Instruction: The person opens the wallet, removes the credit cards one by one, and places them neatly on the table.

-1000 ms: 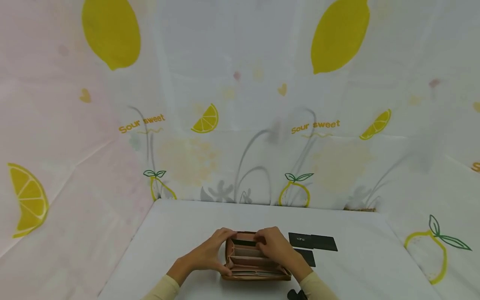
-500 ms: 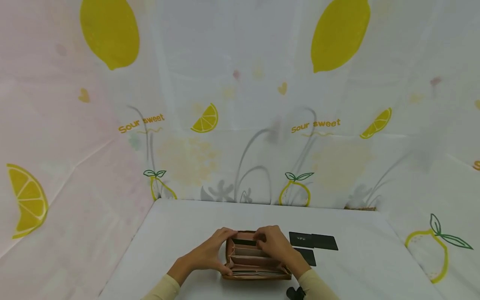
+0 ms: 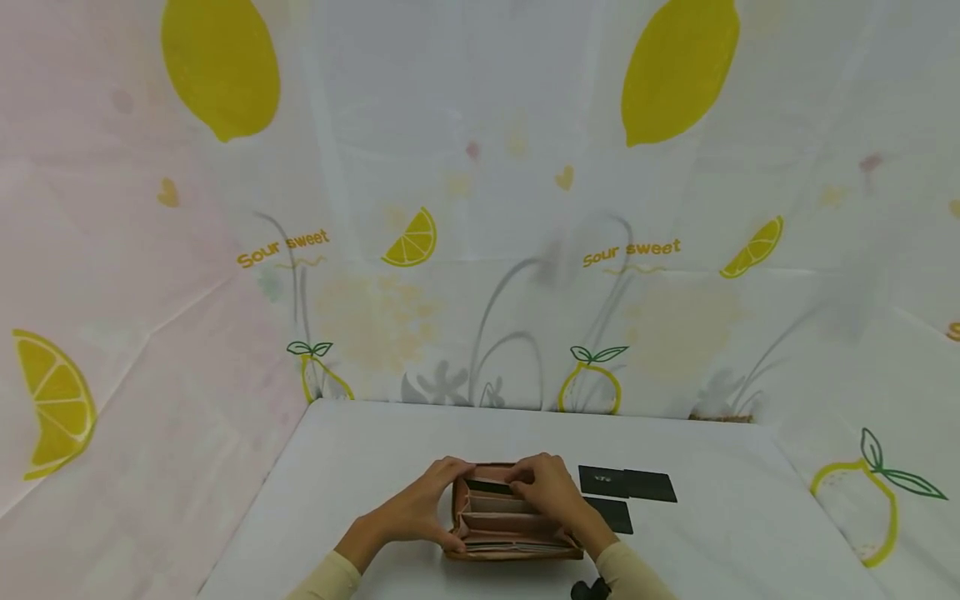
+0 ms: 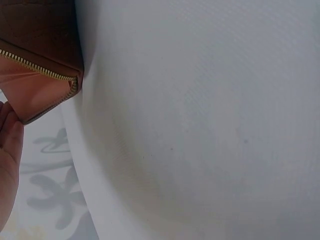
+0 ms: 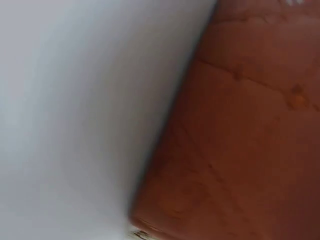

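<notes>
A brown zip-around wallet (image 3: 517, 557) stands wide open on the white table, its pinkish compartments facing up. My left hand (image 3: 420, 504) grips its left end, thumb at the near edge and fingers at the far edge. In the left wrist view, fingers (image 4: 12, 137) hold a corner beside the brass zipper (image 4: 37, 67). My right hand (image 3: 551, 496) reaches over the right half, its curled fingers and thumb pinching the right end of a black card (image 3: 487, 486) in the rear compartment. Pale slips (image 3: 510, 547) fill the front slot. The right wrist view shows only brown leather (image 5: 240, 140) and table.
Several flat black cards (image 3: 650, 485) lie on the table right of the wallet, one partly behind my right arm. A small black object (image 3: 588, 589) sits near the right sleeve (image 3: 633, 575). A lemon-print curtain (image 3: 480, 208) surrounds the table (image 3: 375, 433).
My right hand has shifted slightly left over the rear compartment, with the black card tilting a little. The left hand and the wallet stay almost where they were.
</notes>
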`<state>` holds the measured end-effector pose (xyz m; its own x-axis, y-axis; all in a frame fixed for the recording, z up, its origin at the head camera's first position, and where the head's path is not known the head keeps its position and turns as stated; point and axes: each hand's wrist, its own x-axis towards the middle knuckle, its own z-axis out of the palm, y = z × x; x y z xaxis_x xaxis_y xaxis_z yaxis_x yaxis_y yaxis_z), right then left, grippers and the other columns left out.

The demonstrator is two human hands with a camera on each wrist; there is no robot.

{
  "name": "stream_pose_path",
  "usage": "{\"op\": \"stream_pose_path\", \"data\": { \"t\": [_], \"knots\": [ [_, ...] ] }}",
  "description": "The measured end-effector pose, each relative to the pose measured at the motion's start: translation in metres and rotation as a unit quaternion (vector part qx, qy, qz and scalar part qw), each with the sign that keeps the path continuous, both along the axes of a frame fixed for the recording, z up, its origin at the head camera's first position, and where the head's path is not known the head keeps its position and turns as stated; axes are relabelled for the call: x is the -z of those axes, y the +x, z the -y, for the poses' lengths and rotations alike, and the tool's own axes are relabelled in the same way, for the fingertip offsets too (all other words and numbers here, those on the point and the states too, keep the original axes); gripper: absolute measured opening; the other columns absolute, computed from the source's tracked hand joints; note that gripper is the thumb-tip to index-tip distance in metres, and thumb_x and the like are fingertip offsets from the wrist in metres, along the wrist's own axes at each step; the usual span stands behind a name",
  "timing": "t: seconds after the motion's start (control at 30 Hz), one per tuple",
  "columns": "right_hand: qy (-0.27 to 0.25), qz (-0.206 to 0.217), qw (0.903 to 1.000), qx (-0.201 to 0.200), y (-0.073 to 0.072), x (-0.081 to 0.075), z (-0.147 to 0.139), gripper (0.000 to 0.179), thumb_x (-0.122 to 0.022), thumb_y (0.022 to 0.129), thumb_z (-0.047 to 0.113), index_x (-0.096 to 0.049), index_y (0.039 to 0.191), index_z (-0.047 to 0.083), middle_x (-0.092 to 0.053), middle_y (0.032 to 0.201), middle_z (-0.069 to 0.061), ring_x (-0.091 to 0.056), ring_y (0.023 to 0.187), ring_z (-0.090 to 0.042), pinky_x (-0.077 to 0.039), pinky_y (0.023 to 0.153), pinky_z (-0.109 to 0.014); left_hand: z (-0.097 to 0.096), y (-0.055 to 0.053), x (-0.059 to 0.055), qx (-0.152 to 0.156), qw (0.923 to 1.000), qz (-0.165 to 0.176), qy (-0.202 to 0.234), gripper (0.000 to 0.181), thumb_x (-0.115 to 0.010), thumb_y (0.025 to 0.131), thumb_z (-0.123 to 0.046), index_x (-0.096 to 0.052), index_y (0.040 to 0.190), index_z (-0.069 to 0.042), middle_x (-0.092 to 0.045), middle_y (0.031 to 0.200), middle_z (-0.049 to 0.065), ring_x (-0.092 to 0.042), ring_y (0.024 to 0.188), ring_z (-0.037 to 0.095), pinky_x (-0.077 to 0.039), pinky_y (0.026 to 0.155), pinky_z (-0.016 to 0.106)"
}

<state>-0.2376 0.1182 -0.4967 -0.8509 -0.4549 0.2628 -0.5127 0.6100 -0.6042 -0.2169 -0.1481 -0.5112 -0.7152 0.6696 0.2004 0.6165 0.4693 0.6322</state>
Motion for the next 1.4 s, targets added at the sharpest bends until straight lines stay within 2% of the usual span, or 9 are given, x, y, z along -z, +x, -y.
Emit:
{"op": "stream_pose_path", "data": {
  "t": [0.2,0.37,0.53,0.7,0.87,1.0,1.13,1.27,1.4],
  "knots": [
    [-0.044,-0.031,0.9972,0.051,0.001,0.011,0.002,0.009,-0.078,0.082,0.009,-0.075,0.085,0.016,-0.071,0.078,0.009,-0.064,0.071,-0.003,-0.055,0.061,-0.023,0.0,-0.001,0.0,0.002,1.0,-0.007,0.004,0.105,-0.085,0.067,-0.054,-0.035,0.148,-0.01,-0.037,0.142,0.0,-0.039,0.127,0.017,-0.043,0.107,0.041],
    [-0.055,-0.053,0.993,0.09,0.006,0.016,0.005,0.016,-0.08,0.079,0.01,-0.066,0.078,0.018,-0.069,0.073,0.011,-0.061,0.067,-0.002,-0.051,0.057,-0.022,0.0,-0.001,0.001,0.003,1.0,-0.006,0.002,0.106,-0.086,0.067,-0.052,-0.033,0.149,-0.011,-0.036,0.143,-0.001,-0.038,0.128,0.017,-0.043,0.107,0.041],
    [-0.081,-0.049,0.9906,0.099,0.008,0.018,0.006,0.023,-0.08,0.078,0.006,-0.06,0.074,0.018,-0.066,0.067,0.014,-0.056,0.062,0.0,-0.047,0.055,-0.019,0.0,-0.002,0.001,0.003,0.9999,-0.017,0.001,0.109,-0.085,0.066,-0.055,-0.032,0.15,-0.01,-0.036,0.144,-0.001,-0.038,0.129,0.017,-0.043,0.108,0.041],
    [-0.099,-0.002,0.9929,0.066,0.006,0.012,0.003,0.018,-0.075,0.079,0.001,-0.065,0.074,0.014,-0.068,0.07,0.01,-0.061,0.064,-0.002,-0.052,0.056,-0.019,0.0,-0.002,0.001,0.002,0.9999,-0.015,0.005,0.107,-0.085,0.066,-0.054,-0.034,0.149,-0.01,-0.037,0.143,-0.002,-0.038,0.129,0.017,-0.043,0.108,0.041],
    [-0.082,0.047,0.995,0.031,-0.002,0.006,-0.001,0.011,-0.07,0.083,0.001,-0.068,0.078,0.011,-0.07,0.071,0.006,-0.062,0.062,-0.003,-0.05,0.052,-0.02,-0.001,-0.002,0.004,0.001,1.0,-0.001,0.007,0.106,-0.086,0.067,-0.051,-0.034,0.149,-0.01,-0.037,0.142,-0.002,-0.039,0.128,0.017,-0.043,0.107,0.041],
    [-0.061,0.061,0.9963,-0.002,-0.009,0.004,-0.003,0.003,-0.07,0.085,0.004,-0.07,0.087,0.007,-0.072,0.076,0.003,-0.066,0.066,-0.006,-0.052,0.054,-0.021,0.0,-0.001,0.003,0.0,1.0,0.005,0.006,0.106,-0.087,0.067,-0.05,-0.034,0.149,-0.009,-0.036,0.143,-0.001,-0.038,0.129,0.017,-0.043,0.108,0.042],
    [-0.035,0.073,0.9962,-0.032,-0.014,0.001,-0.003,0.006,-0.07,0.087,0.003,-0.071,0.093,0.006,-0.072,0.083,0.0,-0.069,0.075,-0.009,-0.055,0.057,-0.022,0.0,0.0,0.003,-0.001,0.9999,0.01,0.003,0.106,-0.086,0.068,-0.049,-0.033,0.15,-0.009,-0.036,0.144,-0.001,-0.037,0.129,0.018,-0.043,0.107,0.042],
    [0.004,0.024,0.998,-0.058,-0.013,-0.001,-0.002,0.008,-0.069,0.086,0.002,-0.071,0.09,0.009,-0.071,0.081,0.002,-0.066,0.073,-0.004,-0.054,0.058,-0.019,0.0,0.001,0.002,0.0,1.0,0.01,0.002,0.106,-0.086,0.068,-0.05,-0.032,0.15,-0.01,-0.035,0.144,-0.001,-0.037,0.129,0.018,-0.043,0.108,0.042],
    [0.002,-0.056,0.9973,-0.047,-0.009,0.003,0.002,0.013,-0.07,0.081,0.0,-0.071,0.087,0.012,-0.069,0.076,0.006,-0.06,0.067,0.002,-0.052,0.056,-0.017,0.0,0.001,0.003,-0.001,1.0,-0.003,0.002,0.107,-0.085,0.068,-0.052,-0.032,0.15,-0.011,-0.035,0.143,-0.002,-0.037,0.129,0.017,-0.043,0.108,0.041]
  ]
}}
